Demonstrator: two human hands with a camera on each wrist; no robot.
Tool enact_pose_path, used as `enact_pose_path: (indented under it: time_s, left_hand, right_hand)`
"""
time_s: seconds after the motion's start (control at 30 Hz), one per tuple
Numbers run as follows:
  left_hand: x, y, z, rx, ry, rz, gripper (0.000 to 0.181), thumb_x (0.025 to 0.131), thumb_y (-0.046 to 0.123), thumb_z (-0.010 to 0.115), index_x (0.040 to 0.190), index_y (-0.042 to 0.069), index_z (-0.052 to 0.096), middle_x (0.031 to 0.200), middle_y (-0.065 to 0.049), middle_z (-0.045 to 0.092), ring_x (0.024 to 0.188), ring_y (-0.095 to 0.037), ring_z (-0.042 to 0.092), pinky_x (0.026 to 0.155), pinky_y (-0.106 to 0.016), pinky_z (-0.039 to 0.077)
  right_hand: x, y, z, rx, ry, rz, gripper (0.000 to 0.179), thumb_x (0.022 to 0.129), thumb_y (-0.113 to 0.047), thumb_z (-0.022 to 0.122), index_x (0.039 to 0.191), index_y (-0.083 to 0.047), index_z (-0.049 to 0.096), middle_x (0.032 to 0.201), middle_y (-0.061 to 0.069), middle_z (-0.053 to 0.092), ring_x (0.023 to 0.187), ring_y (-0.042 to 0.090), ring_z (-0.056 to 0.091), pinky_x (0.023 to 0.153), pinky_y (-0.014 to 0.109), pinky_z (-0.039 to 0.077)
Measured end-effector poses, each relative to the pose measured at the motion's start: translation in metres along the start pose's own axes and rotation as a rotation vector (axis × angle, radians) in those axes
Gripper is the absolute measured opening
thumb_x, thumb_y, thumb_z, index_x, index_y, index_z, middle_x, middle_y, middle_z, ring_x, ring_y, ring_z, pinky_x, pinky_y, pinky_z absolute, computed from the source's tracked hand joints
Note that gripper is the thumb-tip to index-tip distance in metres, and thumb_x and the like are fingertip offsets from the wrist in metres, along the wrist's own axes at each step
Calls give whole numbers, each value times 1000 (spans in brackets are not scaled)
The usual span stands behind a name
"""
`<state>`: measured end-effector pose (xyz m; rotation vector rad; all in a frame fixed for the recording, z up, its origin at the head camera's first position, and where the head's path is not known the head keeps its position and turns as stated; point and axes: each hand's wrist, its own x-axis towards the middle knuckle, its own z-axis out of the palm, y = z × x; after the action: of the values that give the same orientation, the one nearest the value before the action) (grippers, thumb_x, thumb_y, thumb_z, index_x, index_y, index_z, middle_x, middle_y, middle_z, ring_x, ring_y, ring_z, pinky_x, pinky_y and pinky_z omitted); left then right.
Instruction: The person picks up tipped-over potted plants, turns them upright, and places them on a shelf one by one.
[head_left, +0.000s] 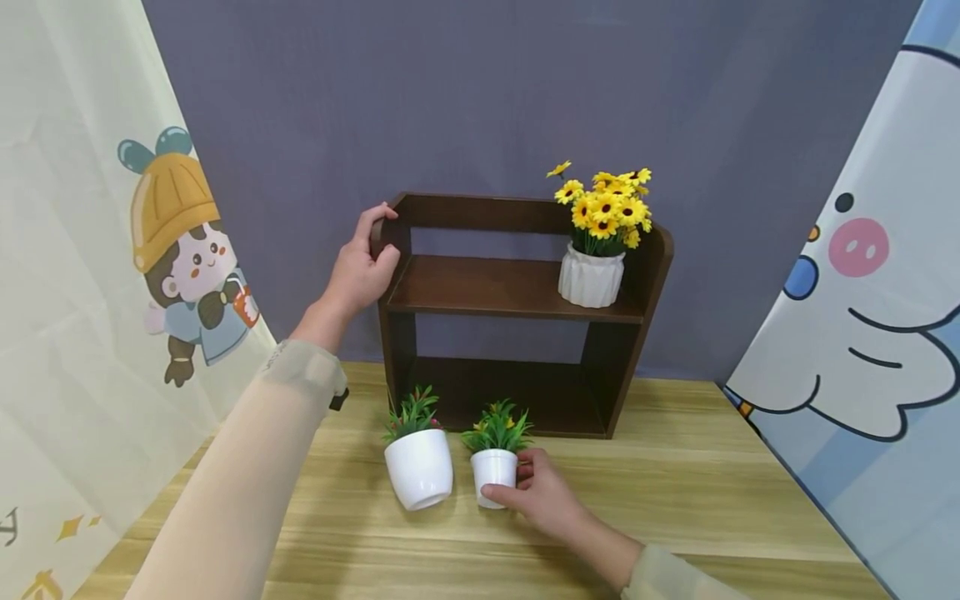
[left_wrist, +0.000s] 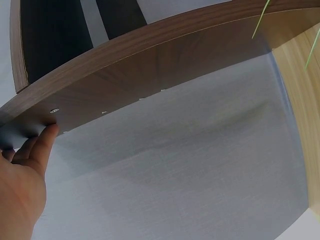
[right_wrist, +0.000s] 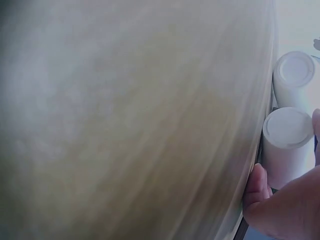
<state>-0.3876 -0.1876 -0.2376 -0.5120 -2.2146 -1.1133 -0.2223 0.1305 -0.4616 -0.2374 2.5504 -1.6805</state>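
A dark brown two-tier wooden shelf (head_left: 480, 283) stands at the back of the table. My left hand (head_left: 360, 271) holds the upper end of its left side panel, with fingertips against the outer face in the left wrist view. Low in front of the shelf, my right hand (head_left: 547, 500) grips a small white pot (head_left: 494, 471) with a green plant (head_left: 498, 427), thumb at the front and fingers at the right side. The base of this pot (right_wrist: 288, 127) faces the right wrist camera. Beside it, a larger white potted plant (head_left: 420, 468) leans with its base towards me.
On the shelf's upper tier, at the right, stands a white fluted pot (head_left: 591, 277) of yellow flowers (head_left: 604, 205). Below lies the wood-grain table (head_left: 720, 500). Printed cloths hang at the left (head_left: 67, 250) and right (head_left: 885, 333), and a grey-blue cloth (head_left: 495, 92) behind.
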Motion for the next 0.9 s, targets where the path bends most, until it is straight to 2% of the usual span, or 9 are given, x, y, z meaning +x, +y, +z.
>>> enact_pose_path:
  time_s: [0.2, 0.43, 0.77, 0.9]
  left_hand:
    - [0, 0, 1, -3, 5, 1, 53, 104, 22, 50, 156, 30, 45, 179, 5, 38, 95, -38, 62, 78, -43, 47]
    - [-1, 0, 1, -6, 2, 3, 53, 104, 21, 49, 156, 30, 45, 179, 4, 38, 96, -37, 62, 77, -43, 48]
    - [-1, 1, 0, 4, -3, -7, 53, 104, 21, 49, 156, 32, 45, 179, 5, 37, 94, -37, 61, 77, -43, 47]
    - [-1, 1, -1, 6, -6, -7, 53, 104, 22, 49, 156, 31, 44, 180, 6, 36, 95, -38, 62, 77, -44, 47]
  right_hand:
    - [-1, 0, -1, 3, -11, 4, 81, 87, -25, 92, 143, 13, 47, 122, 23, 68, 102, 25, 67, 80, 34, 59]
    - [-2, 1, -3, 4, -12, 16, 85, 88, -25, 92, 147, 13, 44, 124, 23, 67, 104, 26, 67, 82, 38, 60]
    - [-2, 3, -3, 46, -41, -26, 84, 85, -13, 92, 147, 13, 42, 126, 25, 65, 103, 25, 70, 81, 37, 61]
    - [-2, 3, -3, 66, -52, -30, 85, 84, -10, 92, 148, 12, 40, 128, 28, 66, 105, 26, 70, 86, 39, 63]
